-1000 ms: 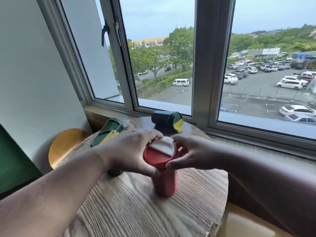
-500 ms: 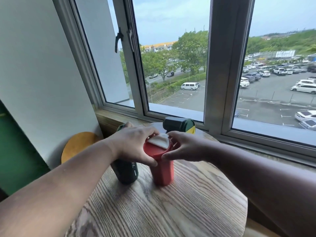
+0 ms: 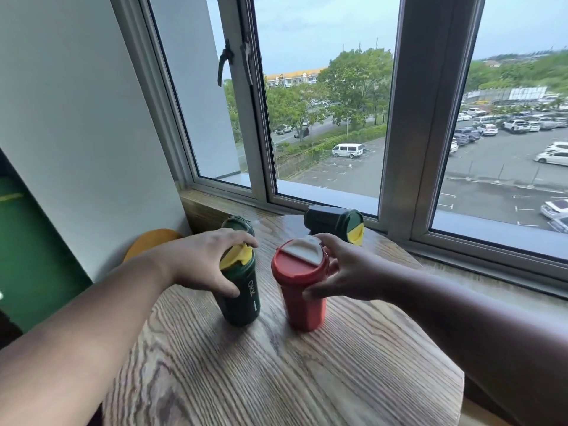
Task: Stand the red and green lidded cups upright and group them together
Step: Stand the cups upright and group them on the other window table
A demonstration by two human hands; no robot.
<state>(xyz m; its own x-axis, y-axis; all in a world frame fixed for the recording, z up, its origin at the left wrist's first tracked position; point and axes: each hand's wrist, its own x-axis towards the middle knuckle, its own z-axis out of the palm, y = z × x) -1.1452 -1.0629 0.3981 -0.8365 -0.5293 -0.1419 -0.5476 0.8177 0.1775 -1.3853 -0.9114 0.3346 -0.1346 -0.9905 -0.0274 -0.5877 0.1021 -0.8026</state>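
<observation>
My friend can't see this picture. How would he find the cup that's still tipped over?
Start at the round wooden table under the window. At its far edge, nearest the glass, lies a dark green cup on its side, its yellow-flapped lid facing right. Every other cup stands upright; only this one lies down, and no hand touches it.

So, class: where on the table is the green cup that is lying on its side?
In the head view, the tipped green cup lies at the table's far edge by the window frame, behind the upright red cup.

Both forearms are bare to the frame's edge; no sleeves, no jewellery
</observation>
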